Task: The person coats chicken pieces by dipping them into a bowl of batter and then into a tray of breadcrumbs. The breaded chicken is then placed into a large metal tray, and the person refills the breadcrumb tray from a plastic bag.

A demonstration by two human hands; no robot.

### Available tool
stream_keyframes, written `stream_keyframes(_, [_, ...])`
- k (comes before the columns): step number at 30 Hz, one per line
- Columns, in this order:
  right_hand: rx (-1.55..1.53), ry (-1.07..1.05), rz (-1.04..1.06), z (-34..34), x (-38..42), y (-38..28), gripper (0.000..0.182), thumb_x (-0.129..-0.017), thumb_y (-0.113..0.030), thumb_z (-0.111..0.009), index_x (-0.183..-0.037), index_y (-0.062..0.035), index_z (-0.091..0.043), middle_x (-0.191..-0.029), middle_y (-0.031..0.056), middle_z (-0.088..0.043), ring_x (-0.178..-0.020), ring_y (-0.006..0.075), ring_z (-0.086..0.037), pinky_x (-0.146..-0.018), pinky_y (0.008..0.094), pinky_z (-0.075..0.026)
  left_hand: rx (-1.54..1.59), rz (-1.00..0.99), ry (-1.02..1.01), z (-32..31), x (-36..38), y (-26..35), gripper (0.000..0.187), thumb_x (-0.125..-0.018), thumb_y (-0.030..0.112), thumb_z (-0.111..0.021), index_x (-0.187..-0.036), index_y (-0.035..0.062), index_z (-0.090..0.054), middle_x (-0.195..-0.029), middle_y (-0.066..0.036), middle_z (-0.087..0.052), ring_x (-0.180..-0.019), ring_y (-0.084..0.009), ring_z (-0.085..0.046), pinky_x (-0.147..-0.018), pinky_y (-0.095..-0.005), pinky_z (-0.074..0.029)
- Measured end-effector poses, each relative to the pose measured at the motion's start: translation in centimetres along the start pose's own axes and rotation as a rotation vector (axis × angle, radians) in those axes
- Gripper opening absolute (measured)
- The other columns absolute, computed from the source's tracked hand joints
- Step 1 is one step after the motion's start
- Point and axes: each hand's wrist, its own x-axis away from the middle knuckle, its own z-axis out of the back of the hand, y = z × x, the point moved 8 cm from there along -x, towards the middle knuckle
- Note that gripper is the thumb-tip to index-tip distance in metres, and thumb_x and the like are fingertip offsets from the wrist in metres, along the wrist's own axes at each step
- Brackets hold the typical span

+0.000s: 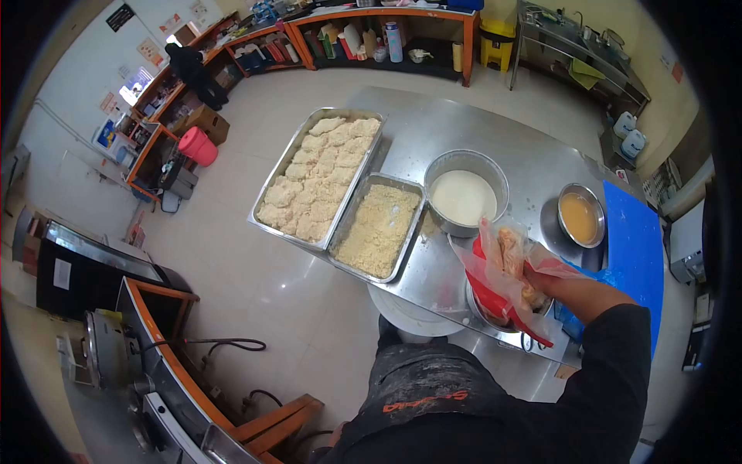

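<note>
My right hand (536, 271) reaches into a clear and red plastic bag (487, 282) of raw meat pieces (512, 251). The bag stands in a metal bowl (478, 308) at the table's near edge; my fingers are hidden in it. Left of the bag are a round pan of white liquid (464, 198), a smaller tray of yellowish crumbs (376, 230) and a large tray of coated pieces (321, 178). To the right sits a bowl of orange liquid (580, 218). My left hand is out of sight, low by my body.
A blue board (638, 255) lies along the right of the steel table (533, 139). A white tub (413, 313) is below the near edge. One person (189, 69) stands at the far-left counter. An orange-framed bench (178, 363) is at lower left.
</note>
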Motion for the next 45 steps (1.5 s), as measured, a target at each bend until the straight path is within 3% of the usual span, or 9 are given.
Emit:
stream_keyframes(7, [0.186,0.626,0.38,4.7,8.4,-2.7,0.009,-0.085,-0.01,-0.062,-0.08,-0.0077,-0.069,-0.076,0.0087,-0.067,-0.071,0.0218,-0.063,-0.067,0.0333,-0.05,-0.052,-0.139,0.014,2.2,0.8,7.0,0.054,-0.092,0.047,-0.051,-0.109,-0.0024,-0.064,-0.095,-0.018,-0.07,-0.08,-0.0282,-0.065,-0.07,-0.0399,-0.049])
stream_keyframes(9, [-0.447,0.507,0.482,5.6,15.6,-5.7,0.014,-0.085,-0.006,-0.061,-0.072,-0.0058,-0.064,-0.074,0.0064,-0.066,-0.068,0.0182,-0.061,-0.065,0.0318,-0.05,-0.099,-0.174,0.038,4.6,1.4,10.6,0.054,-0.092,0.047,-0.05,-0.109,-0.002,-0.064,-0.095,-0.017,-0.07,-0.078,-0.0277,-0.065,-0.068,-0.0398,-0.049])
stream_keyframes(10, [-0.19,0.632,0.281,6.4,20.0,-6.9,0.007,-0.083,-0.008,-0.064,-0.08,-0.0038,-0.068,-0.077,0.0042,-0.068,-0.07,0.0146,-0.06,-0.068,0.0307,-0.05,-0.123,-0.187,0.054,6.1,1.8,12.7,0.054,-0.092,0.047,-0.05,-0.109,-0.0017,-0.063,-0.094,-0.017,-0.07,-0.077,-0.0274,-0.065,-0.067,-0.0398,-0.049])
stream_keyframes(15, [-0.54,0.907,0.559,6.7,24.3,-5.9,0.021,-0.081,-0.011,-0.067,-0.099,-0.0022,-0.072,-0.088,0.0046,-0.07,-0.075,0.0107,-0.062,-0.074,0.0265,-0.05,-0.205,-0.214,0.121,11.9,5.7,21.4,0.053,-0.093,0.048,-0.049,-0.111,-0.0006,-0.063,-0.093,-0.016,-0.07,-0.07,-0.0262,-0.064,-0.06,-0.0396,-0.05])
stream_keyframes(21, [-1.485,0.674,0.703,3.9,18.3,-6.0,0.022,-0.082,-0.022,-0.075,-0.079,-0.0004,-0.069,-0.077,0.0024,-0.063,-0.07,0.0094,-0.058,-0.061,0.026,-0.046,-0.145,-0.159,0.15,16.4,0.4,23.4,0.052,-0.093,0.047,-0.049,-0.112,0.0,-0.062,-0.091,-0.015,-0.069,-0.068,-0.0243,-0.063,-0.056,-0.039,-0.048])
stream_keyframes(28, [-1.632,0.494,0.813,3.7,17.1,-8.1,0.026,-0.08,-0.008,-0.075,-0.099,0.0016,-0.06,-0.099,0.0092,-0.066,-0.089,0.0176,-0.067,-0.082,0.0296,-0.057,-0.191,-0.204,0.102,13.5,2.2,24.6,0.05,-0.091,0.042,-0.054,-0.119,0.0009,-0.057,-0.095,-0.016,-0.068,-0.066,-0.0225,-0.059,-0.055,-0.0378,-0.047])
stream_keyframes(34, [-1.579,0.46,0.581,2.5,13.3,-5.8,0.024,-0.096,-0.018,-0.057,-0.109,0.0017,-0.06,-0.105,0.0134,-0.064,-0.107,0.024,-0.063,-0.089,0.0367,-0.056,-0.229,-0.309,0.084,10.1,1.0,18.9,0.042,-0.086,0.032,-0.059,-0.11,-0.0027,-0.064,-0.099,-0.021,-0.069,-0.079,-0.0306,-0.066,-0.067,-0.0425,-0.052])
stream_keyframes(40, [-0.606,1.024,0.217,4.0,13.0,-3.2,0.048,-0.1,-0.041,-0.04,-0.125,-0.0029,-0.056,-0.118,0.0204,-0.062,-0.112,0.0347,-0.058,-0.094,0.0419,-0.046,-0.256,-0.285,0.028,8.8,0.6,15.3,0.041,-0.087,0.032,-0.058,-0.11,-0.002,-0.064,-0.099,-0.02,-0.069,-0.078,-0.0295,-0.065,-0.066,-0.0418,-0.051])
stream_keyframes(45, [-0.216,0.883,-0.005,4.5,15.9,-5.7,0.043,-0.099,-0.038,-0.043,-0.122,-0.0042,-0.057,-0.113,0.02,-0.063,-0.103,0.0348,-0.062,-0.089,0.0436,-0.047,-0.241,-0.267,0.035,9.5,0.8,16.0,0.04,-0.087,0.031,-0.058,-0.11,-0.0014,-0.064,-0.099,-0.019,-0.068,-0.077,-0.0287,-0.064,-0.065,-0.0412,-0.051])
